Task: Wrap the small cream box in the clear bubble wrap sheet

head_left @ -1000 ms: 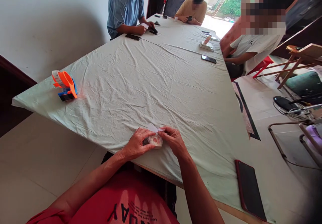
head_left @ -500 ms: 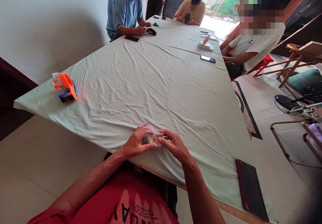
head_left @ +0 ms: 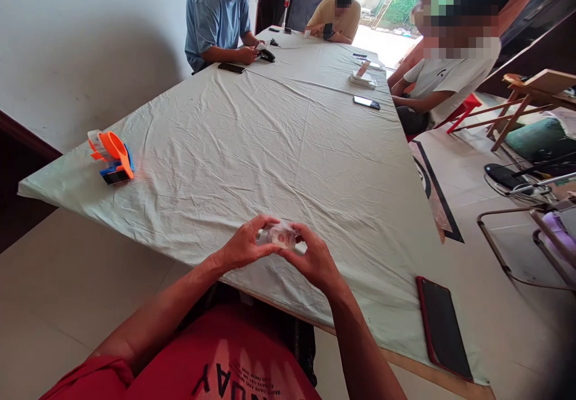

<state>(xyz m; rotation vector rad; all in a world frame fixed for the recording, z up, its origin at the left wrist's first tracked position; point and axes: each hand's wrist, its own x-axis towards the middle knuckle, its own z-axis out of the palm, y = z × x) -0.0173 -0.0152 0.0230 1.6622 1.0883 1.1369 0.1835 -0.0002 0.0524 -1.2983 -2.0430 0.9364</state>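
Observation:
Between my two hands is a small item in clear plastic wrapping (head_left: 282,238), pale with a round reddish mark on its face. My left hand (head_left: 247,244) grips its left side, thumb below and fingers above. From the right, my right hand (head_left: 312,256) pinches the other side, its thumb close to the left thumb at the lower edge. What exactly lies inside the wrapping is too small to make out. Both hands are over the near edge of the cloth-covered table (head_left: 252,154).
An orange and blue tape dispenser (head_left: 114,157) stands at the table's left corner. A phone in a red case (head_left: 443,327) lies at the near right edge. Farther off are another phone (head_left: 366,102), a white box (head_left: 362,80) and a dark phone (head_left: 231,68). Several people sit around the table.
The wrapped item has been raised slightly and turned, with its round mark facing up. My fingers have closed around both its sides. The whole view has shifted a little.

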